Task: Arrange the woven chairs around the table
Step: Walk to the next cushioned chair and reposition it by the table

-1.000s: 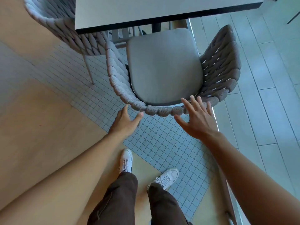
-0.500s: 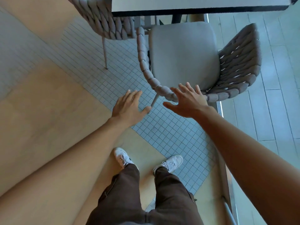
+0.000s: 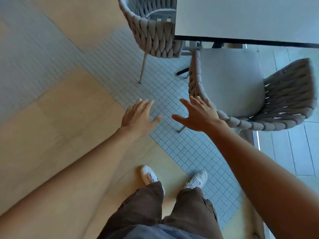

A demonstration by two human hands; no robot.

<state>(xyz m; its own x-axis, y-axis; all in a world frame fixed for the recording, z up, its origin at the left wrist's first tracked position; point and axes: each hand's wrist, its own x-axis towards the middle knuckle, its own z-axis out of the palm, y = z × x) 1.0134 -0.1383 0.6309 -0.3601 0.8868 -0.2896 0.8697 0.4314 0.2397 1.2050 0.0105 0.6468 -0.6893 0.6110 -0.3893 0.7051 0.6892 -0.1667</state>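
- Since both my hands hang empty above the floor, I judge the step in hand to be reaching for the next chair, so I take it slowly and look where each palm will land.
- My left hand is out over the small white floor tiles, fingers spread wide and holding nothing, clear of any chair.
- To do this well I would carry that hand up toward the far chair, which stands at the worktop's left end with its woven back facing me, and take the thick rim, not the loose weave.
- One thin leg of it shows on the tiles; I would lift a little, not drag, as I judge such a leg could catch in a tile joint.
- My right hand is also spread and gripping nothing; it lies across the woven rim of the near chair, and I cannot tell whether it touches it.
- That near chair sits with its grey cushion partly under the worktop, so to my eye it looks placed already.
- Between the two chairs the gap is narrow, and a dark foot of the table base reaches out there; I think swinging the far chair inward could knock either one.
- My shoes stand near the edge of the tiled strip, well back, so I would step closer before pulling.
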